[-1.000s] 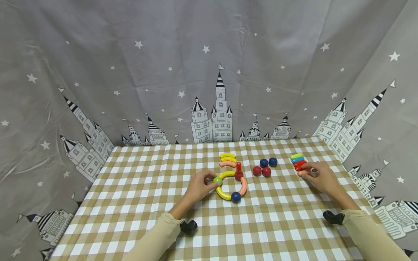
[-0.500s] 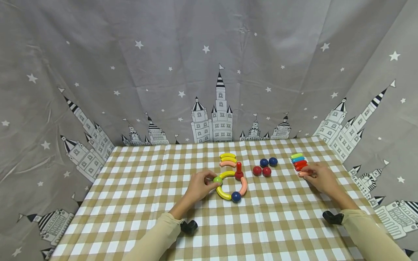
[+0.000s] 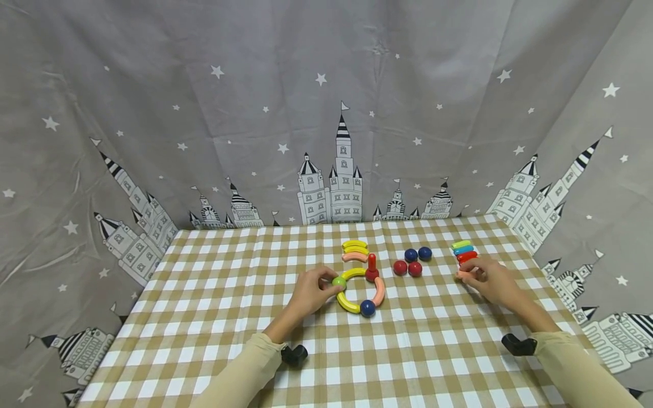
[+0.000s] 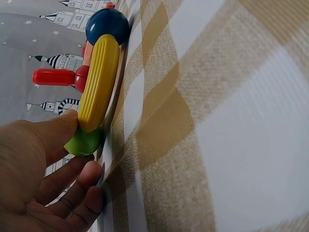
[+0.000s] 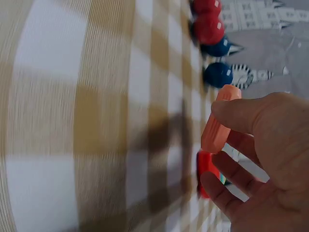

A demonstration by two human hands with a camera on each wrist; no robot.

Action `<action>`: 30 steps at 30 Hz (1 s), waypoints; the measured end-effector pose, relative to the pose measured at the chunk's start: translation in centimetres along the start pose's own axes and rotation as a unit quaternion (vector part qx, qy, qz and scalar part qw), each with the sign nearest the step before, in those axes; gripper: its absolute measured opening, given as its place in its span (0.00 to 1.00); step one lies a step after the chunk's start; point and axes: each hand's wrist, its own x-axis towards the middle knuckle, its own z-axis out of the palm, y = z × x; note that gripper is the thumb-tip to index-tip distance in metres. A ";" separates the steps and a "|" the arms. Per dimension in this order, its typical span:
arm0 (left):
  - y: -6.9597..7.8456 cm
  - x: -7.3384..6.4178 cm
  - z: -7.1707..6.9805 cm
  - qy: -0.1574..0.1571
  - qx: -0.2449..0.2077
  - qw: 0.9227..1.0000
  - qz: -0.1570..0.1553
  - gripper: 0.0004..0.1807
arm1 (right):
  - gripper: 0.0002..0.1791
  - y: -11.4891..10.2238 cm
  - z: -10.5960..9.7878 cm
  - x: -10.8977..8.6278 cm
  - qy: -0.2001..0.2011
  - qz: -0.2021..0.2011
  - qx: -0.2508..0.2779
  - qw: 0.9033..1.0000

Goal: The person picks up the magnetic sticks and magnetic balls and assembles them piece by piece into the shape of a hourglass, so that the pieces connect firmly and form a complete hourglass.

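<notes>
A ring of curved magnetic sticks and balls lies on the checked cloth, with yellow curved sticks (image 3: 349,303), a salmon curved stick (image 3: 379,292), a dark blue ball (image 3: 367,308) and a red ball (image 3: 372,275). A red stick (image 3: 372,261) stands upright on that red ball. At the ring's left, my left hand (image 3: 310,292) pinches the green ball (image 4: 83,144), which touches a yellow curved stick (image 4: 100,82). My right hand (image 3: 492,281) holds a short salmon stick (image 5: 221,121) between thumb and fingers, lifted just off the cloth, near a red stick (image 5: 206,169).
Behind the ring lie two yellow curved sticks (image 3: 355,249) and a salmon one (image 3: 354,257). Two blue balls (image 3: 424,254) and two red balls (image 3: 400,268) sit between the hands. Lime (image 3: 461,245), blue (image 3: 463,250) and red sticks (image 3: 466,256) lie at right.
My right hand has picked up the salmon stick from the row of straight sticks and moved slightly left with it. The left hand stays at the green ball.
</notes>
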 end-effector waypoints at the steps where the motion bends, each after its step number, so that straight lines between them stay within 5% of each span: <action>1: 0.0 0.0 0.0 0.000 0.000 1.000 0.000 0.13 | 0.09 -0.5 0.1 0.1 -0.008 0.003 0.012 1.000; 10: 0.0 -0.1 0.0 0.004 0.000 1.000 0.001 0.13 | 0.09 -5.0 0.7 0.5 -0.031 -0.013 0.068 0.997; 30: 0.5 -0.4 0.5 0.015 -0.002 1.000 -0.005 0.12 | 0.14 -14.2 5.3 1.3 -0.054 -0.037 0.243 0.968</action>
